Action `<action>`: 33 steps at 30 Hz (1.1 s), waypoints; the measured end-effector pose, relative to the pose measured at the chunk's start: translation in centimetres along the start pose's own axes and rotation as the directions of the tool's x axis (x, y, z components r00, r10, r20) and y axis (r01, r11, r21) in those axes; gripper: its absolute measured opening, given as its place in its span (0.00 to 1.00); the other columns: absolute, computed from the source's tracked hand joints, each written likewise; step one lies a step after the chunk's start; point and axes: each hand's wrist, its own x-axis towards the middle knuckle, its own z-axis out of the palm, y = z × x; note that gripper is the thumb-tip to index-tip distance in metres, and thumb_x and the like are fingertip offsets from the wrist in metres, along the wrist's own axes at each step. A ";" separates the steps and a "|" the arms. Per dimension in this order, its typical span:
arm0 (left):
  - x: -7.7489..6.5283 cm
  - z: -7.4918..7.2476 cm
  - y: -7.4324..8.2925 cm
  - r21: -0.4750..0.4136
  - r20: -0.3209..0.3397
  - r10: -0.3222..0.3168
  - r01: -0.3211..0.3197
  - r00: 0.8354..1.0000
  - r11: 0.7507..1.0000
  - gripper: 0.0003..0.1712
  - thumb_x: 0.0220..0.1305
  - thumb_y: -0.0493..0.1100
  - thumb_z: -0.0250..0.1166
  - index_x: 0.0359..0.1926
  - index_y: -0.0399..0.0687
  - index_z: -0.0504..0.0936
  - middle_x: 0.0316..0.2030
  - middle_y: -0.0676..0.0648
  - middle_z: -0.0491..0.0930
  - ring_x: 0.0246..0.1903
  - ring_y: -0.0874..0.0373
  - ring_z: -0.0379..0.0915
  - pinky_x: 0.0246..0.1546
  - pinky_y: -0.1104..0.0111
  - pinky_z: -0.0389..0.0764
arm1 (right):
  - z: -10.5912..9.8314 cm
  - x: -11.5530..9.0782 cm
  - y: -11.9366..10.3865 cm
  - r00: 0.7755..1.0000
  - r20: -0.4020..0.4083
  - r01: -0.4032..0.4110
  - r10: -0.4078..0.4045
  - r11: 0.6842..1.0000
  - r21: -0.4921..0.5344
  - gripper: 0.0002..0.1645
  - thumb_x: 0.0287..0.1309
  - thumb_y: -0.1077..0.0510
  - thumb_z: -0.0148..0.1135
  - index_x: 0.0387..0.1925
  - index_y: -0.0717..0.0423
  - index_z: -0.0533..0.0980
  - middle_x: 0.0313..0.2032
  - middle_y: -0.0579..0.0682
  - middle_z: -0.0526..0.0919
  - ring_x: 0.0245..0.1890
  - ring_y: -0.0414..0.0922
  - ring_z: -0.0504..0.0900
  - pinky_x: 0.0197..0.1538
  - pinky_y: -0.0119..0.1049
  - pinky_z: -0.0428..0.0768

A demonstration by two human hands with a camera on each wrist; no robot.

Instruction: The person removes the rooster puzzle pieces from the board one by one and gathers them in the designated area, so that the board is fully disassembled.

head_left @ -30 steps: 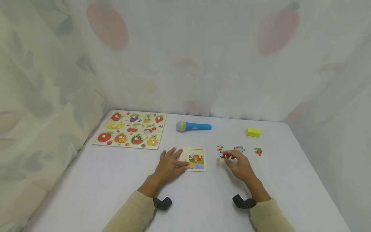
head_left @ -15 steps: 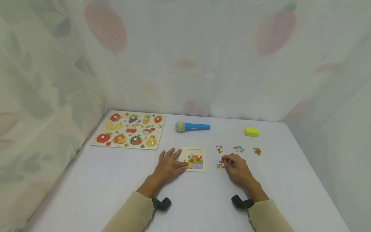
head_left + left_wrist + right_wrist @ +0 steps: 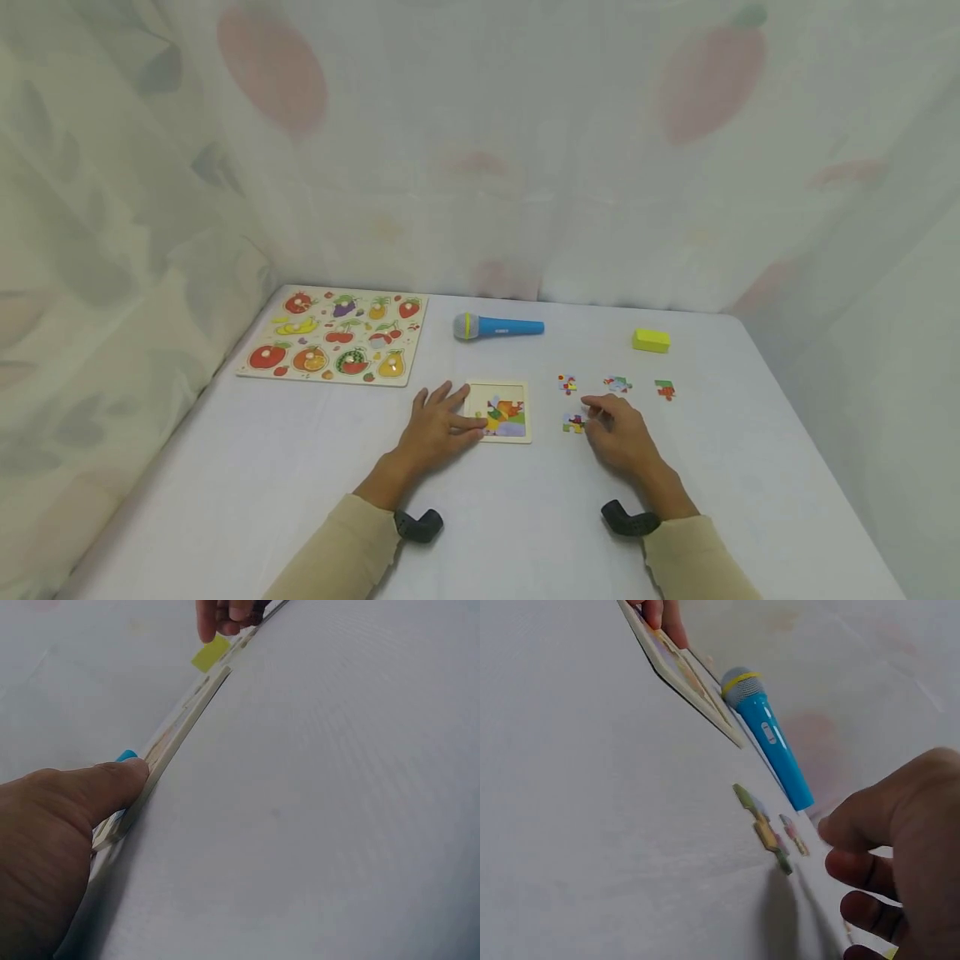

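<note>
Left hand [image 3: 437, 431] splays on a puzzle frame [image 3: 498, 392], right hand [image 3: 621, 434] seemingly loose above white cloth [image 3: 525, 525], printed curtains [image 3: 480, 221] behind.

The left hand [image 3: 438, 429] covers the left side of the tray [image 3: 528, 417] — the rim under its fingers is hidden. The right hand [image 3: 621, 437] hides one end of the puzzle piece [image 3: 573, 424] beneath it. In the right wrist view, the yellow block [image 3: 891, 952] past those fingers is mostly hidden — and cut by the bottom edge. Ahead of both hands, the lettering on the microphone [image 3: 513, 327] is too small to read.
</note>
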 end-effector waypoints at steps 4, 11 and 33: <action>0.1 0.0 0.1 0.002 0.004 -0.007 0.007 1.000 1.000 0.16 0.61 0.63 0.63 0.46 0.70 0.87 0.67 0.47 0.66 0.69 0.43 0.50 0.64 0.40 0.44 | -0.5 0.6 -0.7 0.997 -0.051 0.051 -0.049 0.998 0.040 0.22 0.51 0.71 0.66 0.50 0.63 0.79 0.35 0.48 0.79 0.36 0.46 0.75 0.42 0.46 0.74; 0.1 -0.1 0.1 -0.002 0.007 -0.006 0.006 1.000 1.000 0.16 0.61 0.62 0.64 0.47 0.69 0.87 0.67 0.46 0.66 0.69 0.42 0.50 0.64 0.40 0.44 | -1.4 1.7 -3.6 0.998 -0.041 0.058 -0.055 0.995 0.084 0.24 0.54 0.67 0.67 0.55 0.61 0.76 0.37 0.53 0.79 0.38 0.47 0.75 0.43 0.49 0.74; 0.0 0.1 -0.1 0.007 0.006 -0.005 0.005 1.000 1.000 0.15 0.61 0.63 0.63 0.47 0.72 0.86 0.67 0.48 0.65 0.69 0.43 0.50 0.63 0.39 0.43 | 2.4 5.3 -9.3 0.993 -0.037 0.121 -0.116 0.967 0.226 0.25 0.56 0.63 0.67 0.57 0.57 0.75 0.39 0.55 0.78 0.40 0.56 0.74 0.46 0.57 0.74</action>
